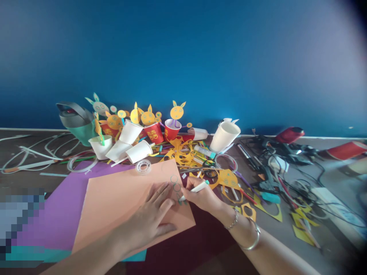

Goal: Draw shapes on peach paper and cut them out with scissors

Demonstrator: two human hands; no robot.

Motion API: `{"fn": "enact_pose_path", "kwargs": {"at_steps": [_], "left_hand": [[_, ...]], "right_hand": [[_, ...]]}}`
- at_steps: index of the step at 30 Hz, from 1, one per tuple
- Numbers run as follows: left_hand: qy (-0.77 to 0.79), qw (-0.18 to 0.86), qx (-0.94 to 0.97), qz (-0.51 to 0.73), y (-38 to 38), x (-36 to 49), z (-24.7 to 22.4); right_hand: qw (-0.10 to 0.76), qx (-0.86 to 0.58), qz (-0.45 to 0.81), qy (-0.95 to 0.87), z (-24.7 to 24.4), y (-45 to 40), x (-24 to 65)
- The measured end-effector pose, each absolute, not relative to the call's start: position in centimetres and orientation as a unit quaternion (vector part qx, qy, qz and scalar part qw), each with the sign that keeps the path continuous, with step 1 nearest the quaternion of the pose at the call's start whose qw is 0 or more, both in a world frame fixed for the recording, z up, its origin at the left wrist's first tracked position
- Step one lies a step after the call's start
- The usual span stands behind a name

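A large sheet of peach paper [114,206] lies slightly tilted in front of me. My left hand [156,214] rests flat on it with the fingers spread. My right hand [200,194] grips a white marker with a green cap end [200,186], its tip down at the sheet's right edge. Small green circles [175,183] and other green marks are drawn there, close to the tip. On the sheet's upper edge sits a clear tape roll [143,166]. Purple paper [61,206] shows beneath the peach sheet on the left.
White and red paper cups, some with yellow rabbit-face cutouts [177,112], stand or lie along the blue wall. Yellow paper scraps [179,156] and a glue stick [204,151] lie before them. Tangled black cables [275,183] are at right, a teal container [77,126] at left.
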State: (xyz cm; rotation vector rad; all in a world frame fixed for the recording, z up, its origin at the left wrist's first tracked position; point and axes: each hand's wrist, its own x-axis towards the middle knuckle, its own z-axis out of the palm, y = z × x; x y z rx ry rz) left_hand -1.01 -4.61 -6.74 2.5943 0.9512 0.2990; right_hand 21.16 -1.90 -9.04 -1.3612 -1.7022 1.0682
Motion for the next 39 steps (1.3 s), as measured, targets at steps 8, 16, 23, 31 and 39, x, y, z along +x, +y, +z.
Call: {"fn": "enact_pose_path", "kwargs": {"at_steps": [8, 16, 23, 31, 39], "left_hand": [[0.337, 0.181, 0.919, 0.096, -4.59, -1.03, -6.97], [0.34, 0.183, 0.918, 0.091, -4.7, -0.98, -6.66], [0.342, 0.193, 0.915, 0.091, -4.6, -0.96, -6.77], [0.343, 0.195, 0.914, 0.096, -4.62, -0.95, -6.76], [0.339, 0.198, 0.913, 0.108, -4.54, -0.89, -6.74]], "right_hand": [[0.357, -0.521, 0.419, -0.652, -8.78, -1.84, 21.14], [0.369, -0.525, 0.421, -0.641, -8.71, -1.82, 20.85], [0.369, -0.527, 0.415, -0.643, -8.69, -1.78, 20.79], [0.37, -0.532, 0.404, -0.646, -8.56, -1.71, 20.75], [0.375, -0.546, 0.397, -0.635, -8.82, -1.62, 20.64]]}}
